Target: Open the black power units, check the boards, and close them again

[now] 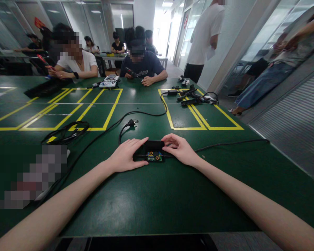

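Observation:
A small black power adapter [154, 145] lies on the green table [157, 202] just ahead of me, its case off so a green circuit board [155, 156] with coils shows at the near side. My left hand [127, 155] rests on the adapter's left end, fingers curled over its top edge. My right hand [179, 149] grips the right end, fingers bent around it. A black cable [232, 143] runs right from the adapter. A second lead with a plug [131, 123] curls away behind my left hand.
Yellow tape boxes [199, 118] mark the table. A coiled black cable [68, 132] lies at left, a pile of black adapters and tools [195, 97] at far right. Two seated people work at the far edge; another person stands at right behind.

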Demonstrator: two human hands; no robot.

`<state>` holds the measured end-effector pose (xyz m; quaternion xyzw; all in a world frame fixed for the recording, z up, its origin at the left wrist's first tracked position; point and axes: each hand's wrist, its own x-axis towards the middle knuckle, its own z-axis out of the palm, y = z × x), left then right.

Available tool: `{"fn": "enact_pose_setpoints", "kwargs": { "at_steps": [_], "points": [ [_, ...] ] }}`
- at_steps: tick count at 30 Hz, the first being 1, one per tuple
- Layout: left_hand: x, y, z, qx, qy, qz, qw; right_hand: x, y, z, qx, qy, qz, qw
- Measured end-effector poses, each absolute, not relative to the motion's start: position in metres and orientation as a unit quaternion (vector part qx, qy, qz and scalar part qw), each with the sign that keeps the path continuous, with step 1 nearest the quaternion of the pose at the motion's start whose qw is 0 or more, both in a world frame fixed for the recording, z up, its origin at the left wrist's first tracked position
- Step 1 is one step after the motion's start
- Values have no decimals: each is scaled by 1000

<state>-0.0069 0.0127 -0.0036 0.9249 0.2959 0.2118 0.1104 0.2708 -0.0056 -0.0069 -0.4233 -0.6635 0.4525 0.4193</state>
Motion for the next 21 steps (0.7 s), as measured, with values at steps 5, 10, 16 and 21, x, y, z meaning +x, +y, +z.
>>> {"fn": "enact_pose_setpoints", "kwargs": {
  "at_steps": [5,10,16,21],
  "points": [
    [-7,12,-1,921,302,212,123,271,-6,-6,-420,-676,439,417],
    [-7,11,1,921,298,217,126,274,-7,-2,-425,-674,441,414],
    [0,6,4,935,251,213,129,272,-11,1,-404,-687,451,402],
    [3,3,7,943,228,208,123,271,-15,7,-395,-747,374,382]
  ]
}}
